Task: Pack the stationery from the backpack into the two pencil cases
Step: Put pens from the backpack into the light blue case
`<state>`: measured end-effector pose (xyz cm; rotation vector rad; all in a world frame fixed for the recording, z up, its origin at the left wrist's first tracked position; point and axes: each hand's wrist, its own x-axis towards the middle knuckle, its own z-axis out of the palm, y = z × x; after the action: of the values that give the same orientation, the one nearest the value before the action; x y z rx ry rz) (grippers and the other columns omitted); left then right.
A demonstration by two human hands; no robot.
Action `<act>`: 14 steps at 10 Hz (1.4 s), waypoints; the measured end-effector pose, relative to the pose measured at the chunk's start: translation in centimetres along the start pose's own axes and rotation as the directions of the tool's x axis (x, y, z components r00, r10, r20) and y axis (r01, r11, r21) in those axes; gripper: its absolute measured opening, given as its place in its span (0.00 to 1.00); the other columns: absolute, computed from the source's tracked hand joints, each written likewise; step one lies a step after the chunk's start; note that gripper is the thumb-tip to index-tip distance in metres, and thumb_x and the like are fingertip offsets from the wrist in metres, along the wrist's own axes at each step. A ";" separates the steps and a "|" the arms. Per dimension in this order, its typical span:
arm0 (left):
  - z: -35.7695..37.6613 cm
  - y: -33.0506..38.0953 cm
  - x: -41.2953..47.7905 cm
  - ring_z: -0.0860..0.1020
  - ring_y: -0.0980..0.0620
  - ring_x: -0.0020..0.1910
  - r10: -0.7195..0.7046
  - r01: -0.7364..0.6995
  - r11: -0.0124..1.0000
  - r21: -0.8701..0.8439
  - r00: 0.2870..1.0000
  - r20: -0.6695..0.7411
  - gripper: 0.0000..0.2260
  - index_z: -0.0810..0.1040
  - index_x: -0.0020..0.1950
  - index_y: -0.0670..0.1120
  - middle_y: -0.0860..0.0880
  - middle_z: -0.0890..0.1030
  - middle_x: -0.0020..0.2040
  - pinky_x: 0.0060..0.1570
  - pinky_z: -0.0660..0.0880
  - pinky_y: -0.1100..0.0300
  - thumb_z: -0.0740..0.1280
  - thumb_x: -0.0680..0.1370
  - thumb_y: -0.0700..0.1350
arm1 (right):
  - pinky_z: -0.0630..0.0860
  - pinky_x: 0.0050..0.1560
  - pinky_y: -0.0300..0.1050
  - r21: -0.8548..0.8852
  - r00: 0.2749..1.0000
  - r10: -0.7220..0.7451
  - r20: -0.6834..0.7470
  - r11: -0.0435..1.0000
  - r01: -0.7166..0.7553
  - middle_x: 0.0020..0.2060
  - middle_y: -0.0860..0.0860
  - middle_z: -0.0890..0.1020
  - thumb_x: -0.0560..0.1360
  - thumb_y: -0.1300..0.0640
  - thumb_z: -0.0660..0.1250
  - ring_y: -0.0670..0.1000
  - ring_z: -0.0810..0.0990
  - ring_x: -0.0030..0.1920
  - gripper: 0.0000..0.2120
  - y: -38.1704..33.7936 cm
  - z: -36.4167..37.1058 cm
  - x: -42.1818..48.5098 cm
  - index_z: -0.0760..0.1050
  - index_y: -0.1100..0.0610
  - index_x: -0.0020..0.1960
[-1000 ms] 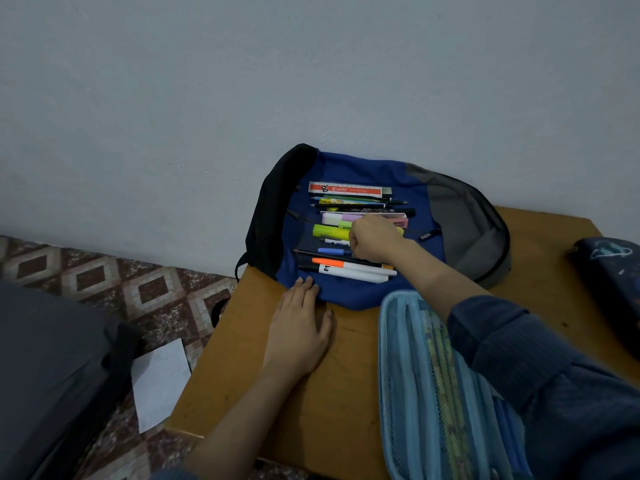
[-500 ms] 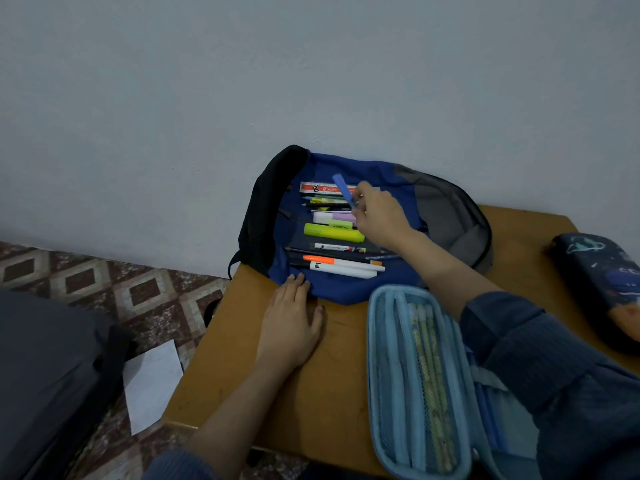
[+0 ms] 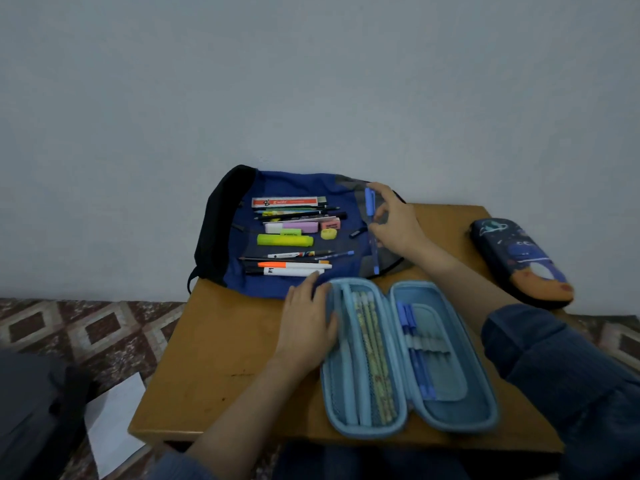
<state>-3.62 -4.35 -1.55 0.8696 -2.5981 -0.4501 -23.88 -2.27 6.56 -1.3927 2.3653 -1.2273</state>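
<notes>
Next, the pen (image 3: 370,206) pinched by the right hand (image 3: 394,227) should be slotted into the pencil case (image 3: 450,412) steadied by the flat left hand (image 3: 306,320).

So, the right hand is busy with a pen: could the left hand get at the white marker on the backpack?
Probably yes. The left hand rests by the open blue case, fingers close to the white marker, which lies uncovered at the backpack's near edge; nothing stands between.
</notes>
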 end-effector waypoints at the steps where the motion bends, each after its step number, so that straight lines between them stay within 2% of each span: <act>1: 0.9 3.0 -0.2 0.53 0.49 0.75 0.096 -0.092 0.995 -0.036 0.989 0.115 0.23 0.60 0.74 0.48 0.48 0.55 0.76 0.74 0.50 0.54 0.57 0.80 0.51 | 0.80 0.43 0.58 0.027 0.999 0.045 -0.019 0.999 -0.044 0.35 0.53 0.73 0.74 0.70 0.63 0.58 0.77 0.37 0.28 1.3 -1.6 -1.5 0.64 0.52 0.71; 2: 2.4 4.5 -0.8 0.51 0.50 0.76 0.151 -0.137 0.988 -0.074 0.956 0.253 0.25 0.57 0.75 0.49 0.50 0.52 0.77 0.74 0.50 0.55 0.56 0.80 0.55 | 0.82 0.34 0.53 0.069 0.994 0.103 -0.027 0.992 -0.101 0.37 0.56 0.73 0.76 0.69 0.63 0.61 0.79 0.34 0.24 2.4 -3.2 -2.9 0.65 0.53 0.69; 3: 4.1 4.8 -1.8 0.40 0.53 0.76 0.183 -0.181 0.983 -0.039 0.911 0.369 0.31 0.50 0.77 0.51 0.52 0.45 0.78 0.73 0.41 0.57 0.46 0.77 0.64 | 0.79 0.27 0.43 0.096 0.988 0.146 -0.049 0.985 -0.141 0.39 0.57 0.72 0.75 0.69 0.63 0.55 0.77 0.29 0.23 3.5 -4.3 -4.0 0.66 0.53 0.67; 4: 4.8 4.5 -2.5 0.33 0.59 0.72 0.186 -0.180 0.982 -0.048 0.922 0.341 0.36 0.46 0.77 0.53 0.53 0.41 0.77 0.70 0.35 0.59 0.38 0.71 0.68 | 0.80 0.27 0.45 0.081 0.984 0.168 -0.059 0.983 -0.163 0.38 0.56 0.73 0.75 0.69 0.63 0.56 0.77 0.31 0.22 4.5 -5.0 -4.9 0.67 0.54 0.67; 5: 4.9 4.6 -2.6 0.35 0.57 0.74 0.182 -0.176 0.983 -0.048 0.927 0.329 0.28 0.47 0.77 0.53 0.54 0.42 0.77 0.72 0.36 0.58 0.46 0.79 0.61 | 0.80 0.27 0.46 0.072 0.977 0.207 -0.048 0.976 -0.203 0.39 0.56 0.73 0.75 0.69 0.63 0.56 0.77 0.29 0.22 5.4 -5.5 -5.7 0.67 0.54 0.66; 6: 5.0 4.6 -2.5 0.36 0.56 0.75 0.183 -0.177 0.983 -0.050 0.926 0.329 0.26 0.47 0.77 0.53 0.54 0.43 0.77 0.73 0.37 0.57 0.48 0.81 0.59 | 0.80 0.27 0.46 0.065 0.970 0.238 -0.041 0.970 -0.235 0.40 0.57 0.72 0.75 0.69 0.63 0.56 0.76 0.29 0.22 6.0 -5.4 -6.2 0.67 0.54 0.66; 8: 5.3 4.3 -2.5 0.38 0.56 0.75 0.189 -0.182 0.982 -0.053 0.932 0.309 0.26 0.49 0.77 0.54 0.54 0.45 0.78 0.74 0.38 0.57 0.49 0.81 0.59 | 0.80 0.31 0.49 0.058 0.962 0.271 -0.023 0.961 -0.269 0.40 0.58 0.72 0.75 0.69 0.64 0.55 0.77 0.32 0.23 6.4 -5.4 -7.1 0.66 0.54 0.66; 9: 5.4 4.4 -2.4 0.38 0.56 0.75 0.189 -0.180 0.982 -0.059 0.934 0.302 0.26 0.49 0.77 0.54 0.54 0.45 0.78 0.74 0.39 0.57 0.49 0.81 0.59 | 0.81 0.33 0.50 0.068 0.957 0.288 -0.023 0.956 -0.286 0.37 0.57 0.72 0.75 0.69 0.63 0.58 0.78 0.33 0.23 6.6 -5.3 -7.5 0.66 0.54 0.66; 11: 5.4 4.4 -2.5 0.38 0.56 0.75 0.188 -0.180 0.982 -0.056 0.933 0.308 0.26 0.49 0.77 0.54 0.54 0.45 0.78 0.74 0.39 0.57 0.49 0.81 0.59 | 0.79 0.26 0.42 0.110 0.941 0.337 0.028 0.935 -0.338 0.37 0.52 0.71 0.75 0.70 0.64 0.54 0.75 0.33 0.23 6.6 -4.4 -7.8 0.66 0.55 0.66; 12: 5.4 4.4 -2.4 0.37 0.56 0.75 0.190 -0.182 0.982 -0.056 0.935 0.300 0.26 0.49 0.77 0.54 0.54 0.45 0.78 0.73 0.38 0.58 0.49 0.81 0.59 | 0.78 0.25 0.42 0.079 0.930 0.352 0.104 0.929 -0.361 0.37 0.53 0.72 0.75 0.70 0.63 0.52 0.76 0.29 0.22 6.3 -4.2 -7.9 0.66 0.55 0.66; 14: 5.4 4.4 -2.4 0.37 0.56 0.75 0.183 -0.178 0.983 -0.044 0.934 0.307 0.26 0.49 0.77 0.54 0.55 0.45 0.77 0.73 0.38 0.58 0.49 0.80 0.59 | 0.79 0.27 0.43 -0.003 0.891 0.408 0.201 0.909 -0.416 0.43 0.62 0.79 0.76 0.67 0.64 0.51 0.79 0.26 0.20 6.1 -3.7 -7.7 0.66 0.57 0.66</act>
<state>-6.39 1.51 -5.11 0.5840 -2.9228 -0.5949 -25.42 7.31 2.65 -0.8819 2.3167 -0.9628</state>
